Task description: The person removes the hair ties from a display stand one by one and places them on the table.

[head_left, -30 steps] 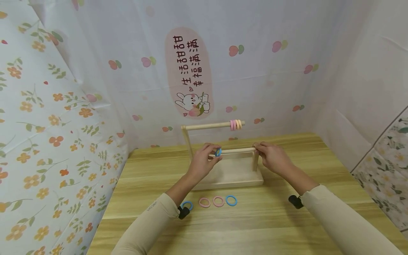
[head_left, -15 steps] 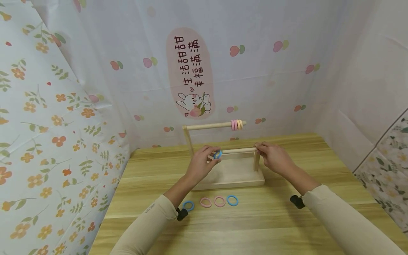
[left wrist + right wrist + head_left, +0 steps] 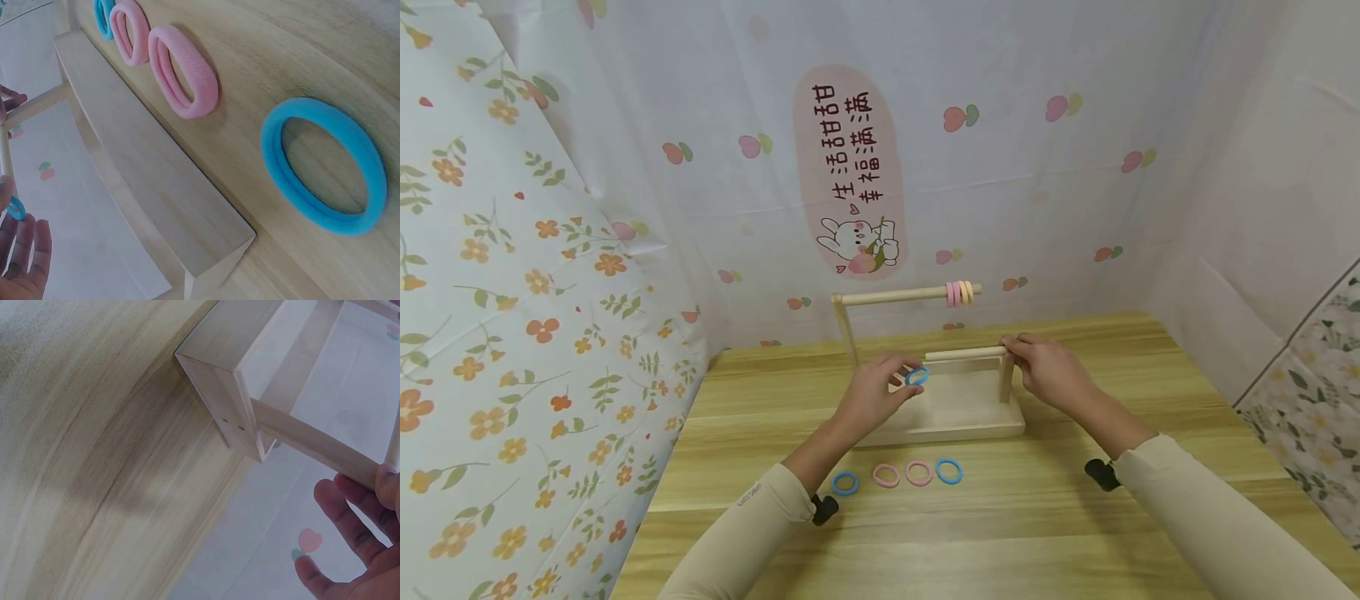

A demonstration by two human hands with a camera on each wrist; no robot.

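Pinching blue ring point(image 3: 917, 376): left hand point(image 3: 872, 393); right hand point(image 3: 1047, 372) grips rack point(image 3: 958, 421) (wooden table point(image 3: 1037, 533), floral drapes point(image 3: 512, 275)).

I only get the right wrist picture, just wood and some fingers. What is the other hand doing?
Observer: The left hand pinches a small blue ring just off the free end of the lower rod.
Operator: Are there more rings?
Observer: Four lie in a row on the table in front of the wooden stand: blue, pink, pink, blue. The nearest blue one fills the left wrist view.
Operator: Any rings on the stand already?
Observer: Yes, a few pink and yellow rings hang near the right end of the upper rod.
Operator: What are my fingers touching?
Observer: The right hand holds the lower rod's right end, at the short post.
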